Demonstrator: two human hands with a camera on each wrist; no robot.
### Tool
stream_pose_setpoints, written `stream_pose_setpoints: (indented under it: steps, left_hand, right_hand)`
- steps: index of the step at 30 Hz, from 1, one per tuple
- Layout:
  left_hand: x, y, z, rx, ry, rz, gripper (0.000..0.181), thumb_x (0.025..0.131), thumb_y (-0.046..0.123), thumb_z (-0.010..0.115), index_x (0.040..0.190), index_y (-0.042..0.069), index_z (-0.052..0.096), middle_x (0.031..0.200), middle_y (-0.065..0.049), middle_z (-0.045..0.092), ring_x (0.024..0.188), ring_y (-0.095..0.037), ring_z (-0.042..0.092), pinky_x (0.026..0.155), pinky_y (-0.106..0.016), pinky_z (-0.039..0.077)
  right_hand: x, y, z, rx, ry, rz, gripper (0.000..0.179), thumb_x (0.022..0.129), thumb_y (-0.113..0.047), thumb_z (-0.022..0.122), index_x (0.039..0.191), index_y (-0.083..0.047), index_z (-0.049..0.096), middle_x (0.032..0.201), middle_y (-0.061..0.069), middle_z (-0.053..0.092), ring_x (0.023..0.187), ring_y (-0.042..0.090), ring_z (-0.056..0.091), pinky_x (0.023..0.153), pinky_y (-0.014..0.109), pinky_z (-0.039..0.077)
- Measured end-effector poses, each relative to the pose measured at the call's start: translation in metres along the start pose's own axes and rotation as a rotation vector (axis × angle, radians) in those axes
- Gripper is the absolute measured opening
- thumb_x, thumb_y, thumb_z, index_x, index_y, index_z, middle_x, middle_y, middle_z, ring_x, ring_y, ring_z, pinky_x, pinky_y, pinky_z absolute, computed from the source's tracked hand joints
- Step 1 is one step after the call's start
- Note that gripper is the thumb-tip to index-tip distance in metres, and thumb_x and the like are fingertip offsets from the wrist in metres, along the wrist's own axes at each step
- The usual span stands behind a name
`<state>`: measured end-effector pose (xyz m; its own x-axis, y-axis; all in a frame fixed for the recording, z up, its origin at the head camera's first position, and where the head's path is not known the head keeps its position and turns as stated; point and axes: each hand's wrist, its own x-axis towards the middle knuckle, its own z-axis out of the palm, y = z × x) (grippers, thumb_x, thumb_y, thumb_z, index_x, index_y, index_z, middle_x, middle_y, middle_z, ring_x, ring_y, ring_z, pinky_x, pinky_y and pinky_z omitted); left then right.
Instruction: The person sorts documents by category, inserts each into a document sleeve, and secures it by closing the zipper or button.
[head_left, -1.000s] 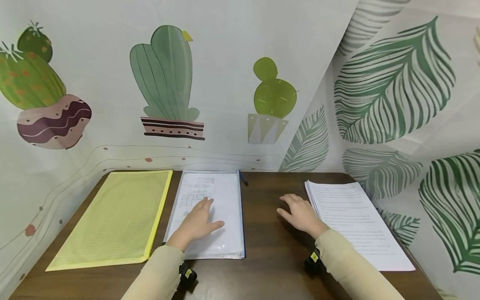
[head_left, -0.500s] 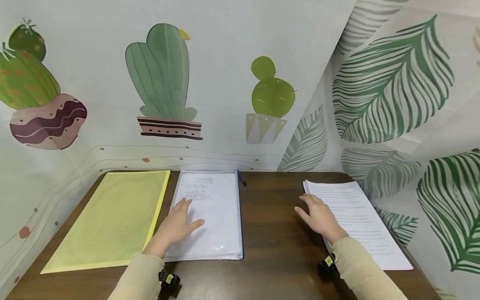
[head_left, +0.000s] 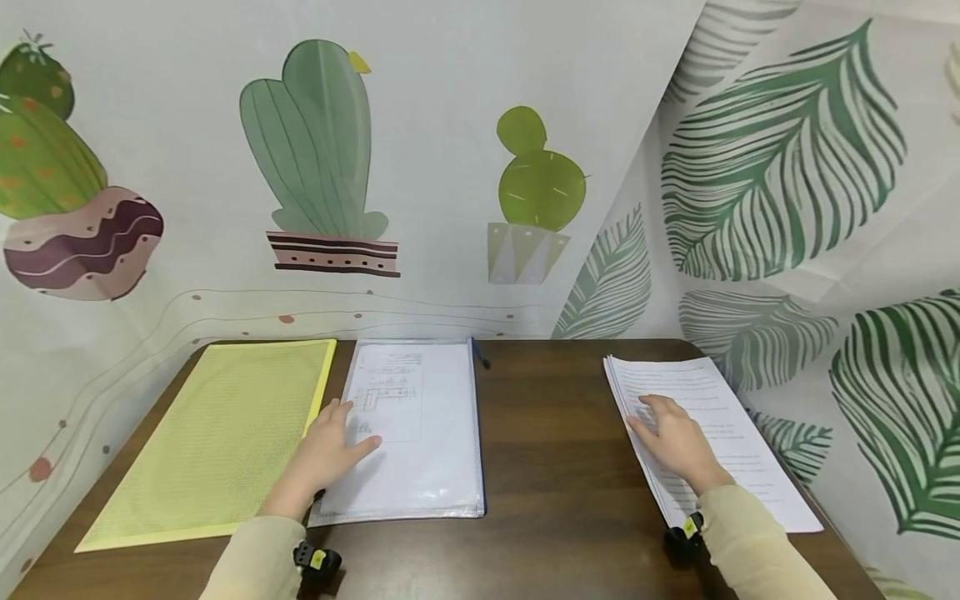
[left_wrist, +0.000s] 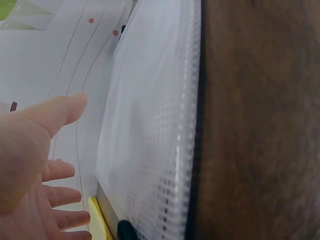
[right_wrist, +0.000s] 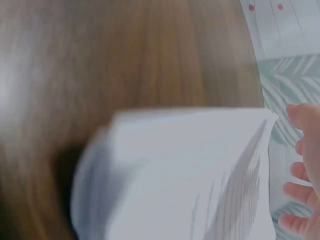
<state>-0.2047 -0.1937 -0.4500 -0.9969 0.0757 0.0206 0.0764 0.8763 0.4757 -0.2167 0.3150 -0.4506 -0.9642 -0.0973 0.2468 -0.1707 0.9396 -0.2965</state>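
hands part ways across the table

a person's left hand (head_left: 324, 450) lies flat on the near-left corner of a clear mesh zip pouch (head_left: 420, 433) holding a printed sheet, fingers (left_wrist: 60, 192) straight and spread, thumb out over the pouch. the pouch sits mid-table, just beside a yellow mesh zip pouch (head_left: 217, 433) to its left. the right hand (head_left: 678, 442) rests palm-down on the left part of a stack of printed papers (head_left: 712, 417) at the table's right end, fingers (right_wrist: 300, 192) relaxed and apart, gripping nothing.

a second ago the picture was different: the left hand lay near the middle of the clear pouch and the right rested on bare dark wood table (head_left: 555, 433) between pouch and papers. since then the left has slid toward the pouch's left edge, near the yellow one, and the right has crossed onto the stack. neither pouch nor papers appear to have shifted.

judged from this, the work looks to be turning to the papers, with the right hand placed to take sheets and the left steadying the clear pouch. a cactus-print backdrop (head_left: 322, 167) hangs behind the table.
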Motion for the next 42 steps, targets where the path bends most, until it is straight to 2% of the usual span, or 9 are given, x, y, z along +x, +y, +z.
stream_pose_setpoints:
  steps: [6, 12, 18, 23, 28, 34, 38, 42]
  left_hand:
    - [-0.003, -0.007, -0.006, 0.029, 0.014, -0.016, 0.081, 0.086, 0.040, 0.062, 0.137, -0.015, 0.032, 0.143, -0.040, 0.025, 0.132, -0.055, 0.026, 0.105, -0.064, 0.029]
    - [-0.007, -0.009, -0.010, 0.048, -0.002, -0.069, 0.079, 0.087, 0.039, 0.060, 0.136, -0.017, 0.032, 0.141, -0.043, 0.024, 0.130, -0.057, 0.026, 0.103, -0.065, 0.030]
    - [-0.009, -0.019, -0.011, 0.075, -0.021, -0.125, 0.073, 0.091, 0.034, 0.055, 0.135, -0.020, 0.031, 0.140, -0.044, 0.023, 0.128, -0.059, 0.026, 0.102, -0.066, 0.030]
    - [-0.009, -0.024, -0.013, 0.086, -0.013, -0.159, 0.065, 0.092, 0.027, 0.049, 0.133, -0.021, 0.032, 0.140, -0.044, 0.024, 0.128, -0.058, 0.026, 0.104, -0.065, 0.029]
    - [-0.010, -0.027, -0.013, 0.086, -0.024, -0.193, 0.062, 0.094, 0.025, 0.045, 0.134, -0.020, 0.031, 0.141, -0.043, 0.023, 0.129, -0.057, 0.025, 0.104, -0.066, 0.028]
    - [-0.009, -0.031, -0.012, 0.113, -0.037, -0.202, 0.054, 0.095, 0.020, 0.042, 0.132, -0.019, 0.036, 0.141, -0.041, 0.025, 0.129, -0.057, 0.027, 0.101, -0.067, 0.030]
    - [-0.008, -0.032, -0.012, 0.137, -0.035, -0.196, 0.049, 0.095, 0.016, 0.042, 0.128, -0.019, 0.041, 0.139, -0.041, 0.029, 0.126, -0.057, 0.031, 0.100, -0.066, 0.032]
    - [-0.008, -0.032, -0.013, 0.151, -0.022, -0.185, 0.046, 0.094, 0.014, 0.043, 0.125, -0.019, 0.044, 0.136, -0.040, 0.035, 0.123, -0.056, 0.036, 0.099, -0.065, 0.035]
  right_hand:
    - [-0.006, 0.019, -0.003, -0.008, -0.016, 0.046, 0.054, 0.094, -0.033, 0.054, 0.129, 0.007, 0.047, 0.130, 0.031, 0.048, 0.117, 0.051, 0.045, 0.093, 0.064, 0.039]
    - [-0.012, 0.033, -0.007, -0.017, -0.054, 0.078, 0.060, 0.095, -0.039, 0.050, 0.132, 0.008, 0.044, 0.132, 0.034, 0.044, 0.118, 0.053, 0.041, 0.092, 0.067, 0.037]
    - [-0.020, 0.053, -0.014, -0.058, -0.109, 0.168, 0.071, 0.094, -0.049, 0.044, 0.134, 0.009, 0.038, 0.133, 0.038, 0.038, 0.118, 0.056, 0.037, 0.086, 0.071, 0.036]
    - [-0.027, 0.076, -0.017, -0.111, -0.126, 0.239, 0.081, 0.092, -0.056, 0.042, 0.135, 0.012, 0.035, 0.132, 0.040, 0.035, 0.118, 0.058, 0.035, 0.087, 0.071, 0.036]
    - [-0.033, 0.090, -0.023, -0.102, -0.173, 0.328, 0.090, 0.089, -0.065, 0.039, 0.135, 0.012, 0.032, 0.134, 0.040, 0.030, 0.119, 0.062, 0.028, 0.086, 0.076, 0.030]
    - [-0.036, 0.097, -0.028, -0.088, -0.241, 0.405, 0.105, 0.085, -0.073, 0.035, 0.139, 0.016, 0.023, 0.137, 0.043, 0.021, 0.120, 0.065, 0.021, 0.090, 0.077, 0.026]
    - [-0.037, 0.099, -0.030, -0.053, -0.261, 0.472, 0.113, 0.082, -0.075, 0.039, 0.140, 0.019, 0.014, 0.136, 0.048, 0.014, 0.118, 0.068, 0.017, 0.094, 0.076, 0.022]
    - [-0.037, 0.103, -0.031, -0.023, -0.283, 0.468, 0.115, 0.082, -0.075, 0.042, 0.140, 0.020, 0.011, 0.136, 0.050, 0.011, 0.116, 0.071, 0.014, 0.095, 0.076, 0.020]
